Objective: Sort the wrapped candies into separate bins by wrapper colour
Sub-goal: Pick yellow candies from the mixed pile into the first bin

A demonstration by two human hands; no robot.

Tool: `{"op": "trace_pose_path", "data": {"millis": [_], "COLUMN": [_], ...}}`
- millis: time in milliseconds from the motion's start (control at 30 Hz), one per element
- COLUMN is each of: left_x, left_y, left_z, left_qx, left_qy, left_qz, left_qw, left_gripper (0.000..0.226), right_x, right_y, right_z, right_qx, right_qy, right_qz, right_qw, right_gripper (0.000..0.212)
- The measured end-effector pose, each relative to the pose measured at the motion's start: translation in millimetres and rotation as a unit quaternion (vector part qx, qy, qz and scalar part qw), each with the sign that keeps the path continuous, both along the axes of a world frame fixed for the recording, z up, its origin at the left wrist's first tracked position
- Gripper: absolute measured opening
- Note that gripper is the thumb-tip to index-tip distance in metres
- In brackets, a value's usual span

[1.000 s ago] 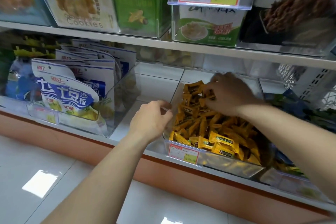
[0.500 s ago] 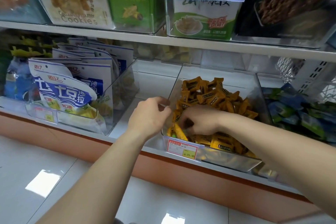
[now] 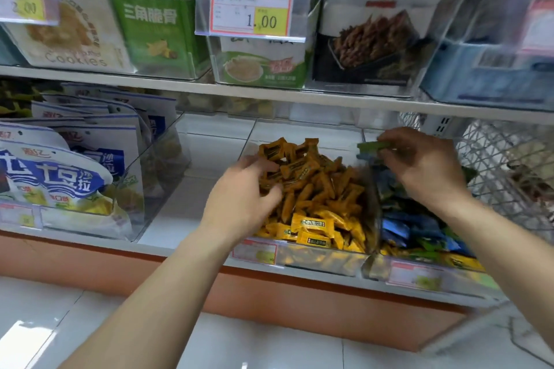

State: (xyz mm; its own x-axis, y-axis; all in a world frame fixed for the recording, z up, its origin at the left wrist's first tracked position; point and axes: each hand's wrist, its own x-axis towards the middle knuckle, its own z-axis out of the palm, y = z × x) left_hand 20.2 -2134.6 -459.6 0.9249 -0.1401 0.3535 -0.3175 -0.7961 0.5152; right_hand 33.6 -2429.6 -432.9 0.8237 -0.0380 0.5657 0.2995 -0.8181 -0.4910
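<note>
A clear bin (image 3: 317,260) on the lower shelf is heaped with yellow-wrapped candies (image 3: 323,204). My left hand (image 3: 242,198) reaches into its left side, fingers curled among the yellow candies at the back of the heap. To its right, a second clear bin (image 3: 419,275) holds blue and green wrapped candies (image 3: 416,228), with a few yellow ones at its front. My right hand (image 3: 425,168) hovers over the back of that bin and pinches a green-wrapped candy (image 3: 373,147) between thumb and fingers.
Blue and white snack bags (image 3: 66,177) fill a clear bin at the left. A bare shelf gap (image 3: 192,204) lies between that bin and the candy bin. An upper shelf (image 3: 269,96) with boxed snacks and price tags overhangs. A wire mesh basket (image 3: 506,165) stands at the right.
My right hand left the yellow bin and moved right over the blue and green bin, now pinching a green candy. My left hand moved from the bin's left wall into the yellow heap.
</note>
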Motion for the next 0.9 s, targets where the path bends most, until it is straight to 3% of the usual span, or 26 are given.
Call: {"op": "trace_pose_path", "data": {"millis": [67,167,200,300,367,500,600,700,800,900], "left_x": [-3.4,0.4,3.8,12.2,15.4,15.5,8.7,1.0,-5.0,-3.2], "left_y": [-19.3,-38.6,-41.2,-42.9,-45.3,-45.5,-34.6,-9.5,27.4,46.9], "left_z": [-4.3,-19.3,-25.4,-41.1,-43.7,-33.5,-19.9,-3.1,10.8,4.4], "left_qx": [0.029,0.105,0.128,0.149,0.156,0.057,0.058,0.112,-0.010,-0.085], "left_qy": [0.048,0.121,0.159,0.284,0.308,0.312,0.293,0.183,0.057,0.020], "left_qz": [-0.029,0.005,0.034,0.091,0.082,-0.029,-0.098,-0.093,-0.012,0.061], "left_qw": [0.998,0.987,0.978,0.943,0.935,0.948,0.949,0.972,0.998,0.994], "left_gripper": [0.042,0.057,0.064,0.088,0.097,0.059,0.048,0.053,0.038,0.027], "right_x": [-6.7,-11.4,-12.2,-10.9,-12.9,-6.4,17.3,41.4,53.1,48.2], "right_y": [-28.2,-41.9,-40.3,-26.1,-6.4,51.2,85.9,111.1,136.6,161.2], "right_z": [-7.0,-18.8,-19.4,-12.3,-6.3,-4.3,-9.1,-8.9,-8.4,-18.3], "right_qx": [-0.123,-0.220,-0.229,-0.225,-0.202,-0.099,-0.053,-0.004,0.013,-0.101], "right_qy": [0.017,0.217,0.245,0.159,0.111,0.183,0.221,0.255,0.291,0.383], "right_qz": [-0.080,-0.067,-0.061,-0.067,-0.024,0.126,0.182,0.195,0.250,0.359], "right_qw": [0.989,0.949,0.940,0.959,0.973,0.970,0.957,0.947,0.923,0.845], "right_gripper": [0.022,0.042,0.045,0.039,0.037,0.040,0.029,0.023,0.020,0.022]}}
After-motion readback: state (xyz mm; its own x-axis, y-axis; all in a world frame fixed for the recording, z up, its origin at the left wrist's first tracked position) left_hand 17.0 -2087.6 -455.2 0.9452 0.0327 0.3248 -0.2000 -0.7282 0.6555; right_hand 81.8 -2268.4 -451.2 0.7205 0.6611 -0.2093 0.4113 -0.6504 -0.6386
